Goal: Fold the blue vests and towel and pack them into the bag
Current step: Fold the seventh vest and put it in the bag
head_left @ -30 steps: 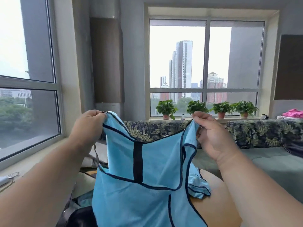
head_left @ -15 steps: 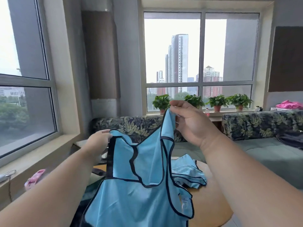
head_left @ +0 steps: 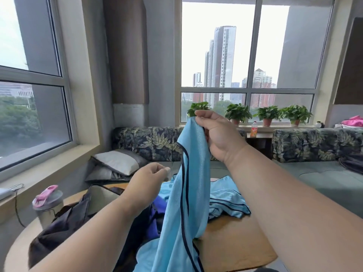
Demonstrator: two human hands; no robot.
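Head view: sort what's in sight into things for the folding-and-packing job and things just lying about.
For the job:
- held vest, pinched by right hand
- second vest on table
- dark bag
- left hand

Lying about:
- flask
- cushions
- potted plants
- drink bottle

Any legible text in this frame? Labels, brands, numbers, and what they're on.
None can be read.
Orange drink bottle on the windowsill: has a label, too small and blurred to read.
Held blue vest, pinched by the right hand: no print visible.
Tumbler with pink lid: no markings visible.
Distant buildings: no readable signs.
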